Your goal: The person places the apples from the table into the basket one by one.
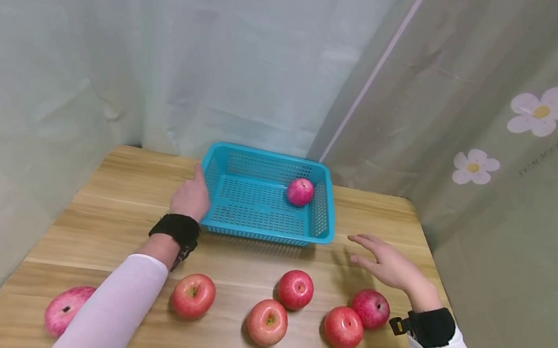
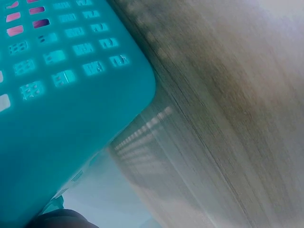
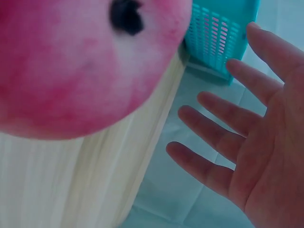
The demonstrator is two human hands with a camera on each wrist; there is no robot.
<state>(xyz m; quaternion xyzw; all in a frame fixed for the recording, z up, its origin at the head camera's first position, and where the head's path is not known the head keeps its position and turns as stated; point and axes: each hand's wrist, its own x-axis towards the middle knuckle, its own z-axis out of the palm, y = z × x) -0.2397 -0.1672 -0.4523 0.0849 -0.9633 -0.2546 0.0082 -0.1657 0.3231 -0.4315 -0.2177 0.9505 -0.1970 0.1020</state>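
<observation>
Your blue basket (image 1: 263,234) stands close to the far edge of the desk (image 1: 121,192), between its two far corners, probably so that its open top faces you and the nearer part of the desk stays free for the fruit. Inside it, one apple (image 1: 299,191) sits by the right wall, with the floor to its left bare.

The other six apples lie loose on your side of the basket. Near the desk's left edge is a pale pink apple (image 1: 64,310), partly covered by your left sleeve (image 1: 120,307). Next comes an orange-red apple (image 1: 193,296), then a middle pair: a striped apple (image 1: 267,323) and, just beyond it, a round red apple (image 1: 295,289). Toward the right edge, a glossy apple (image 1: 343,328) lies against a dark pink apple (image 1: 370,309), which looms large in the right wrist view.

Your left hand (image 1: 191,194) is at the basket's left rim, forefinger pointing toward the far edge, perhaps to steady the basket. The other fingers are hidden, so you cannot tell whether that grip pinches the rim or merely leans on it.

Your right hand (image 1: 391,266) hovers over the right side of the desk, between the basket and the dark pink apple. Its grip is spread, fingers apart and holding nothing, with the forearm coming in from the near right.
</observation>
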